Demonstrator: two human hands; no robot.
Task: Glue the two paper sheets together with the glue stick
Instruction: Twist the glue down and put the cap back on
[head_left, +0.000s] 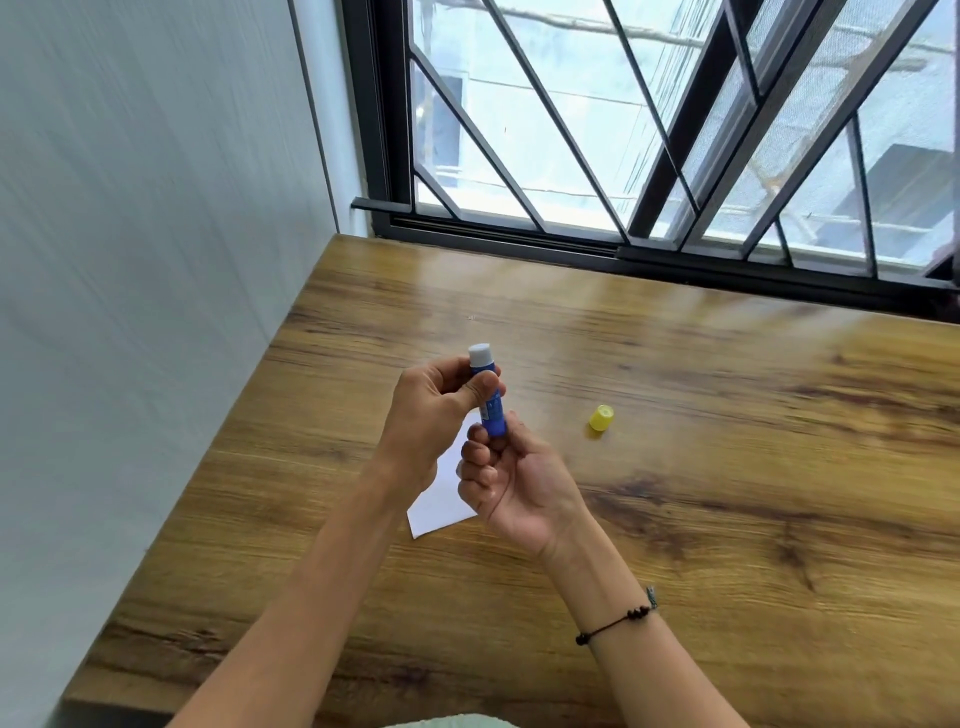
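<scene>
I see the wooden table (675, 415) under the barred window (649, 130). White paper (439, 512) lies on it, mostly hidden beneath my hands. My left hand (431, 415) grips the upper body of the uncapped blue glue stick (491, 397), raised above the paper; my right hand (511, 480) pinches its base. The yellow cap (601, 418) sits nearby, right.

Blue glue stick (492, 410) with pale grey-white tip. Yellow cap (601, 418). White paper (441, 506). Brown wood-grain surface (675, 467) with darker streaks. Black window frame (519, 234) with diagonal black bars. Black beaded bracelet (615, 623). Pale grey-white wall (130, 260).
</scene>
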